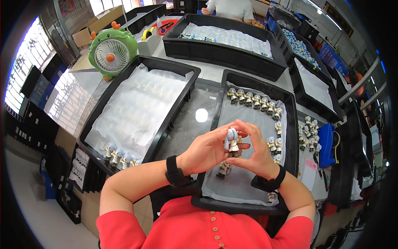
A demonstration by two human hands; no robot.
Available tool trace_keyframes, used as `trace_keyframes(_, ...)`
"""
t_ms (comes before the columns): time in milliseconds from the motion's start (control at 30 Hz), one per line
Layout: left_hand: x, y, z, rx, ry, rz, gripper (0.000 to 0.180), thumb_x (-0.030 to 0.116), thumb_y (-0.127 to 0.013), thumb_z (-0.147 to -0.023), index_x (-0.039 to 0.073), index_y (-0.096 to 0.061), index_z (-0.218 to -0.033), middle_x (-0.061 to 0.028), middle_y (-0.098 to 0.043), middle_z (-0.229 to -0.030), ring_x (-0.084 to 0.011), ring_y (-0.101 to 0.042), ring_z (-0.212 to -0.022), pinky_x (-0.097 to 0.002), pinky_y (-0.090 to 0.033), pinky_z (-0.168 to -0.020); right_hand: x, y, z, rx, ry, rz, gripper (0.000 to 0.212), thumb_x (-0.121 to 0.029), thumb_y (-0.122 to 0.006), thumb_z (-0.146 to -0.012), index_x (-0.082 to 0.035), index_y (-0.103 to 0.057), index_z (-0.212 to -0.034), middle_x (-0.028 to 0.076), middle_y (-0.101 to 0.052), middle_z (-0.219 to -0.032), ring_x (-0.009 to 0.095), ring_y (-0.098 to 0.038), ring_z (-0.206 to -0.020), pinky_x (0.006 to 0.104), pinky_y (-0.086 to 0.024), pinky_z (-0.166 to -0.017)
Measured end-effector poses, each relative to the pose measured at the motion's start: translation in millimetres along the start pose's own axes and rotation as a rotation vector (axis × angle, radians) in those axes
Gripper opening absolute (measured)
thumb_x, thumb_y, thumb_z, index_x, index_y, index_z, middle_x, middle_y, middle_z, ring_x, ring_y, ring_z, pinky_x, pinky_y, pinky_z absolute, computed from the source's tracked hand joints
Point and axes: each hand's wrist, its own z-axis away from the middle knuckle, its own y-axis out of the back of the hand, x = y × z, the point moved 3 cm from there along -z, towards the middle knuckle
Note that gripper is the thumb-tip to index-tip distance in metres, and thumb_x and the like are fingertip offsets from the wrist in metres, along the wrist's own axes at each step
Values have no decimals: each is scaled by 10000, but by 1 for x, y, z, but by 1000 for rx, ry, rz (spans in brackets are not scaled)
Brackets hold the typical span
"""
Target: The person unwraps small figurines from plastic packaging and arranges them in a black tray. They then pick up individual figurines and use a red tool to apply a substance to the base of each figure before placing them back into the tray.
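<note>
Between my hands, above the right-hand black tray [222, 89], is a small figurine [233, 142] with pale silvery hair, white-and-gold clothing and a dark lower part. It is upright. My left hand [204, 150] grips it from the left with the fingertips. My right hand [260, 155] curves round it from the right, thumb below and fingers above. Under the hands a similar figurine [223, 170] rests on the tray's pale liner. A row of figurines [256, 101] lines the far end of that tray, and several more [274, 144] stand along its right side, partly behind my right hand.
Left of me, another black tray [166, 124] holds white sheeting, with several figurines [118, 157] at its near edge. A green fan [112, 52] stands beyond it. More figurines [307, 133] and a blue bin [327, 145] lie right. A large tray [224, 54] and a co-worker [232, 8] are ahead.
</note>
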Motion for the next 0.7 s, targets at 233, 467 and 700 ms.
trace_keyframes(233, -2, -1, 5, -19, -6, 63, 497, 280, -390, -1003, 107, -258, -1450, -84, -458, -1287, -260, -507, -1158, -384, -459, -848, 5, 2, 1, -62, -27, 12, 784, -200, -852, -632, -67, -455, -1295, 141, -451, -1256, 278, -490, -1150, 365, -455, -933)
trace_keyframes(467, 1, -15, -1, -124, -1, 4, 727, 91, -547, -938, 177, -94, -1500, -108, -437, -1253, -233, -553, -1090, -356, -471, -901, 17, 1, 19, 102, -246, -233, 851, -157, -815, -600, -53, -398, -1334, 96, -451, -1280, 222, -446, -1182, 348, -354, -993)
trace_keyframes(700, 99, -20, 61, 193, 85, -797, 454, 205, -675, -870, 97, -463, -1257, -41, -565, -920, -116, -637, -868, -235, -510, -728, 11, 11, 9, 96, -96, -120, 816, -380, -759, -677, -46, -423, -1342, 96, -419, -1355, 213, -378, -1259, 349, -300, -1011)
